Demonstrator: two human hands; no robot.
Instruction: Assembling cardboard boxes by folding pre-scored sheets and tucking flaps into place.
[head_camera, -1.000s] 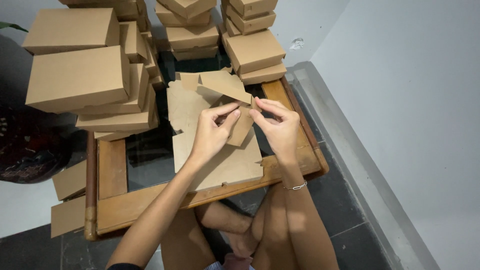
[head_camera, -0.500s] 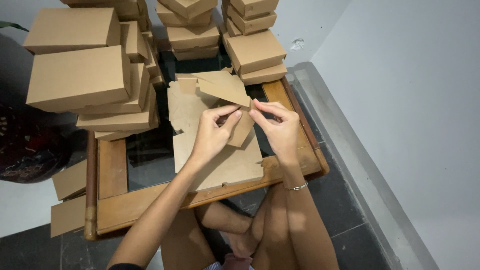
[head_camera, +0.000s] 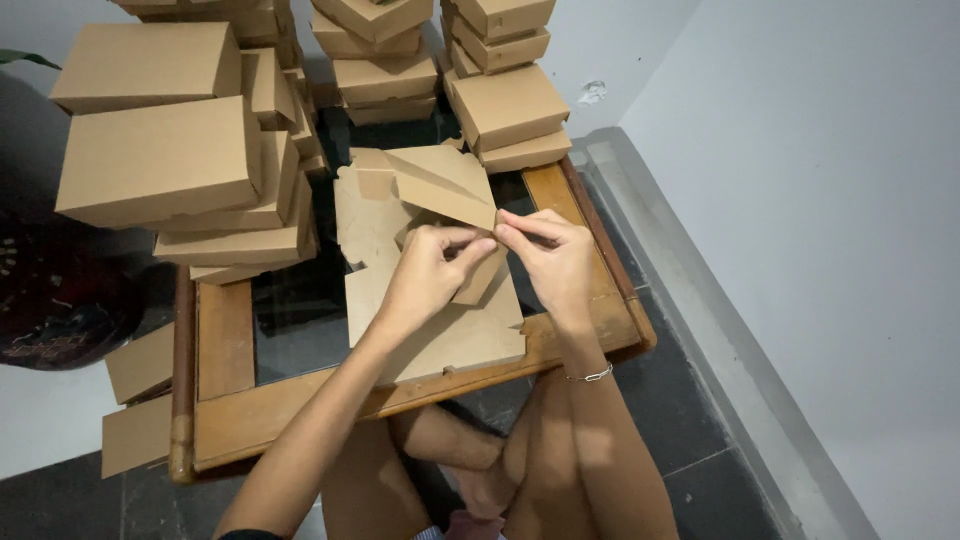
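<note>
A flat brown cardboard box blank (head_camera: 440, 335) lies on a low wooden table with a dark glass top (head_camera: 290, 335). Its far flaps are partly folded up, and one raised panel (head_camera: 440, 185) tilts over the middle. My left hand (head_camera: 425, 275) and my right hand (head_camera: 550, 255) meet at the near corner of that panel. Both pinch a cardboard flap between thumb and fingers. A thin bracelet (head_camera: 590, 375) circles my right wrist. My knees show below the table's near edge.
Tall stacks of finished brown cardboard boxes stand at the left (head_camera: 160, 160), the back middle (head_camera: 375, 50) and the back right (head_camera: 505, 90) of the table. Loose cardboard pieces (head_camera: 140, 400) lean at the table's left end. A grey wall and ledge (head_camera: 700, 300) run along the right.
My two hands have drawn closer together on the flap, fingertips now almost touching. The raised panel has tilted slightly. The boxes and table have not moved.
</note>
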